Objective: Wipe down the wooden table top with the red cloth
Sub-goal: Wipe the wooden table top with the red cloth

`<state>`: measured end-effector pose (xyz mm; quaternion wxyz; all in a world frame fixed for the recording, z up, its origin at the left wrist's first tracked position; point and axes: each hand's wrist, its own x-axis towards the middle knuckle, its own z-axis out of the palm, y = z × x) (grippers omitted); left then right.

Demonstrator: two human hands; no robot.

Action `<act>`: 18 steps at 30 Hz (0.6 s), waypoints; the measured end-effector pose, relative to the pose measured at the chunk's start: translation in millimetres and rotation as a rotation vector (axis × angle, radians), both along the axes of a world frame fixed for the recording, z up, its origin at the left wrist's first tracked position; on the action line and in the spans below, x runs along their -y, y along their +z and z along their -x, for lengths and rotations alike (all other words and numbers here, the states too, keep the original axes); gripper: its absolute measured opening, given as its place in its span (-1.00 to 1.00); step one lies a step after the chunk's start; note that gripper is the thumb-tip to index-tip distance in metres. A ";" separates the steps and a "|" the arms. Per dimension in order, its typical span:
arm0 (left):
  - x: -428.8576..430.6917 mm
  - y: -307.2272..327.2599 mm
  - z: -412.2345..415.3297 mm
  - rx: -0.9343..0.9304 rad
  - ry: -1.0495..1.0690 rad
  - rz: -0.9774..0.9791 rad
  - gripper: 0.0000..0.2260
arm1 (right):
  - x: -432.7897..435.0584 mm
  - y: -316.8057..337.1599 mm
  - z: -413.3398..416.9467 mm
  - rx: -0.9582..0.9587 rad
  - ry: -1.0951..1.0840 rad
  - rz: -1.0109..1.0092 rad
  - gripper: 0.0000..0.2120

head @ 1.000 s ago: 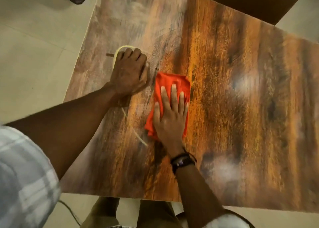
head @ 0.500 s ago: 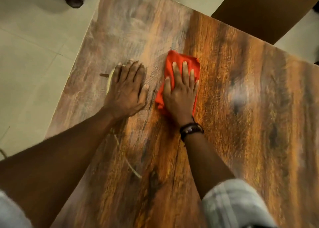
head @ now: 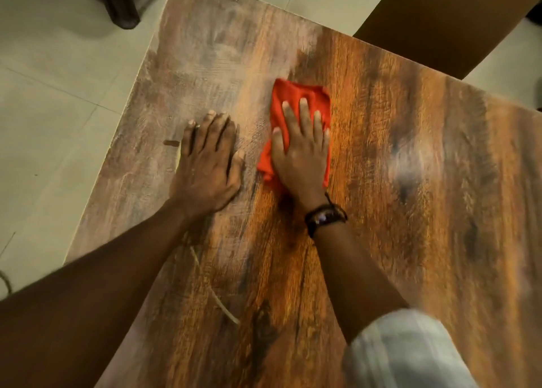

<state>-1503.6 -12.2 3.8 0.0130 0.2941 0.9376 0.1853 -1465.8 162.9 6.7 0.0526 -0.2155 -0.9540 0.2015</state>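
— Wooden table top (head: 381, 211), viewed from above, with pale floor tiles (head: 58, 94) past its left edge. Where does the red cloth lie?
— Red cloth (head: 296, 94) lies flat on the table under the right hand (head: 302, 156). Its far edge shows beyond the fingertips, and a fold shows on the thumb side of the palm.
— State of that hand?
— Fingers straight and slightly spread, pressing the cloth down; none curl round it. A dark wristband (head: 324, 219) sits just behind the hand, with a pale checked sleeve (head: 404, 349) further back along the arm.
— And the other?
— Left hand (head: 205, 167) rests palm-down on bare wood just beside the cloth, not touching it, fingers extended. A small dark mark (head: 171, 143) lies at its little-finger side. A pale streak (head: 217, 299) runs along the wood behind its wrist, beside the forearm. Grey haze dulls the surface beyond its fingertips.
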 end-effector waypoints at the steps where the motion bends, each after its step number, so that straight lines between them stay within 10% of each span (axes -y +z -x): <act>1: 0.3 0.4 0.3 0.008 0.015 -0.020 -0.48 | 6.6 -0.8 -26.8 0.005 0.045 -0.021 -0.45; 6: 1.8 -0.4 3.0 0.009 0.035 -0.011 -0.47 | -47.0 1.5 -61.7 0.112 -0.019 -0.076 -0.41; 18: -3.5 -7.9 5.0 -0.051 0.011 0.061 -0.47 | -98.0 9.3 187.3 0.180 -0.162 0.031 -0.46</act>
